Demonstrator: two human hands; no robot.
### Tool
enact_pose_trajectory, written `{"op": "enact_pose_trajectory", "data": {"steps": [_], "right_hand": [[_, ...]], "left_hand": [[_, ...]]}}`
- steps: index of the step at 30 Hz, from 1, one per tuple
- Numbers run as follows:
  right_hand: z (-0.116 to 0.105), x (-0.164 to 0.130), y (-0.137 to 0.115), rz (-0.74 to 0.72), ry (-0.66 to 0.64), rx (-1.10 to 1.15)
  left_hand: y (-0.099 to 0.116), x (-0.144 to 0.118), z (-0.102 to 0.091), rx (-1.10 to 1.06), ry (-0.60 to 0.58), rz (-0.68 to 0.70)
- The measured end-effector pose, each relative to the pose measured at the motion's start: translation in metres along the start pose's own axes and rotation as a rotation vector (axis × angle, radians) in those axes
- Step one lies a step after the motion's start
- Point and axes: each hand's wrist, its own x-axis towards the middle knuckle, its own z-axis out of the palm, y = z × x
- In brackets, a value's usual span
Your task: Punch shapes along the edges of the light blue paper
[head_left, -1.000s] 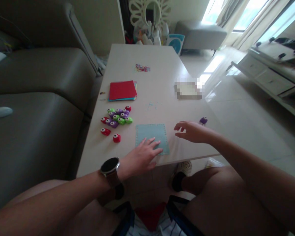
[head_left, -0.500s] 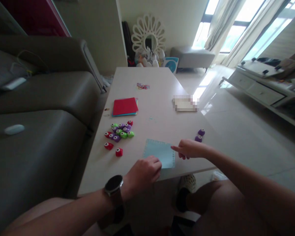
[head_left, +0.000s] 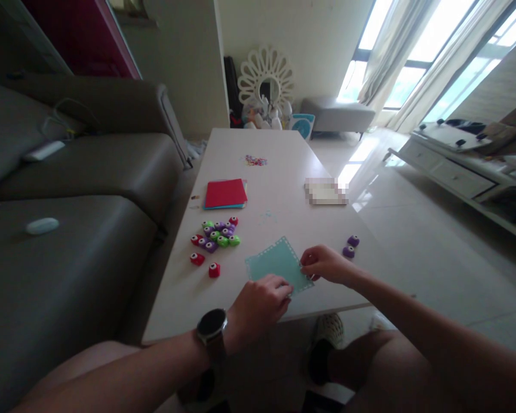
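Note:
A light teal sheet of paper (head_left: pixel 272 261) lies turned at an angle near the table's front edge, a row of small punched holes along its borders. My left hand (head_left: pixel 266 297), with a watch on the wrist, has curled fingers closed on the sheet's near edge. At the right edge, my right hand (head_left: pixel 322 264) pinches the paper between thumb and finger. Two purple craft punches (head_left: pixel 351 246) stand just beyond that hand. Left of the sheet is a cluster of red, purple and green craft punches (head_left: pixel 217 236), with a red punch (head_left: pixel 214 270) set apart nearest the paper.
A stack of coloured paper with a red sheet on top (head_left: pixel 226 194) lies farther left on the white table (head_left: pixel 279 169). Small coloured bits (head_left: pixel 256 161) are heaped behind it. A blurred pale rectangular item (head_left: pixel 327 192) rests at the right edge. A grey sofa (head_left: pixel 81 229) borders the left.
The sheet has rotated clockwise under my hands. My right hand has gone from a pointing finger at its edge to a pinch on it. The view has shifted slightly.

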Motion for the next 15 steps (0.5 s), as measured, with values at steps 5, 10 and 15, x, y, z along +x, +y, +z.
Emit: {"op": "enact_pose_trajectory", "data": {"steps": [5,10,15], "right_hand": [[-0.036,-0.004,-0.009,-0.246,0.386,-0.024],[-0.115,0.004,-0.008,-0.230,0.850,0.233],[-0.181,0.049,0.003,-0.132,1.119,0.252]], "left_hand": [[0.010,0.001,-0.004,-0.031,-0.063,0.090],[0.018,-0.002,-0.005,0.001,-0.183,0.300],[0.017,-0.001,-0.004,-0.033,-0.225,0.389]]}}
